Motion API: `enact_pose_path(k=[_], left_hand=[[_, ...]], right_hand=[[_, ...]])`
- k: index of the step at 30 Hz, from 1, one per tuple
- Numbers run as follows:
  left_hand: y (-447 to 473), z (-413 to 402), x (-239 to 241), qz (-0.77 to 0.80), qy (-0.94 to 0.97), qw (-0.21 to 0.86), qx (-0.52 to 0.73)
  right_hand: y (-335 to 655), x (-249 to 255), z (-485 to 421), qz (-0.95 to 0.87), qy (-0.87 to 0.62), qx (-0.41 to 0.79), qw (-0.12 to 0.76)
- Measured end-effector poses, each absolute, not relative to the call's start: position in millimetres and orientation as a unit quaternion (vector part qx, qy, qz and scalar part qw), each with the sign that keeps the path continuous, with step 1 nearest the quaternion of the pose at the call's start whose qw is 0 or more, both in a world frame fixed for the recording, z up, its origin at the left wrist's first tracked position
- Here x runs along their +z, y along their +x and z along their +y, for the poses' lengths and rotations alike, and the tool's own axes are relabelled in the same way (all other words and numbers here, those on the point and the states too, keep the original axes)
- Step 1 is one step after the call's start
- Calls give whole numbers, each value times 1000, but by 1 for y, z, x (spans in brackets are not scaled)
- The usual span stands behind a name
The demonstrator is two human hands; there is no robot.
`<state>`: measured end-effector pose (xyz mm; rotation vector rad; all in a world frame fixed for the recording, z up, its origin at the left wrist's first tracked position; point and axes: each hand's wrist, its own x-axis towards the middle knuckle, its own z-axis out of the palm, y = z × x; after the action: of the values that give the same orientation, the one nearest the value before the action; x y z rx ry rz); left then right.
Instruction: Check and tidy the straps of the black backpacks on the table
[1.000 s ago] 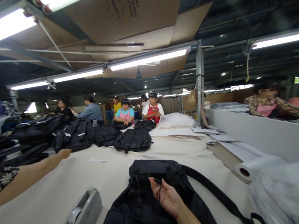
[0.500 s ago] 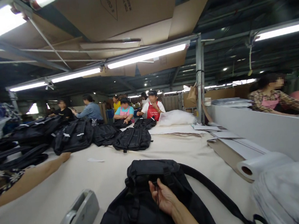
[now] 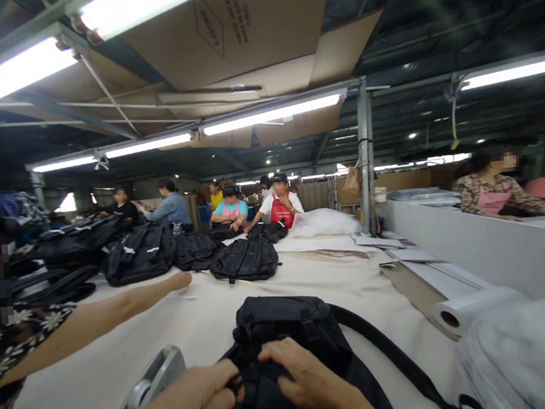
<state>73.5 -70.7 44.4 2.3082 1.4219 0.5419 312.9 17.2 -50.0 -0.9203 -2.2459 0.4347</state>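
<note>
I am looking down at both hands working on the backpack (image 3: 285, 332), which is lying flat on the cream table (image 3: 206, 314) right in front of me. My left hand (image 3: 195, 398) is curling its fingers around a fold of black fabric at the bag's near edge, gripping it. My right hand (image 3: 303, 375) is lying palm-down on the bag, fingers bent and pressing into the cloth; I cannot tell whether it is pinching anything. A metal tape dispenser (image 3: 148, 387) is sitting just left of the bag, and a paper roll (image 3: 475, 307) is lying to the right. A co-worker's arm (image 3: 119, 309) is stretching across the table from the left. Farther back, black bags (image 3: 244, 259) are piling up, too bunched to count. I am counting about eight workers (image 3: 279, 200) seated in the room, under strip lights (image 3: 268, 110) and cardboard panels.
</note>
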Motion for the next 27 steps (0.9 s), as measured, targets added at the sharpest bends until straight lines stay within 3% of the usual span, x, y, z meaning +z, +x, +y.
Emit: enact_pose_path(k=[4,7,10,18,23,27], left_hand=[[108,-11,39,461,803,231,298],[137,33,9,487,792,146,337],[163,64,-22,524,754,147,369],[207,95,-78,484,642,399,441],[207,96,-96,415,628,489,441],[196,99,-94,402,653,470,437]], right_hand=[[311,-68,17,-828,-441,118,325],[319,-74,20,-797,-469,105,365],[328,-65,20,-780,-459,122,407],[324,-68,58,-570,-571,378,453],[326,-80,80,-634,-553,347,414],[331,-82,90,-708,-484,268,438]])
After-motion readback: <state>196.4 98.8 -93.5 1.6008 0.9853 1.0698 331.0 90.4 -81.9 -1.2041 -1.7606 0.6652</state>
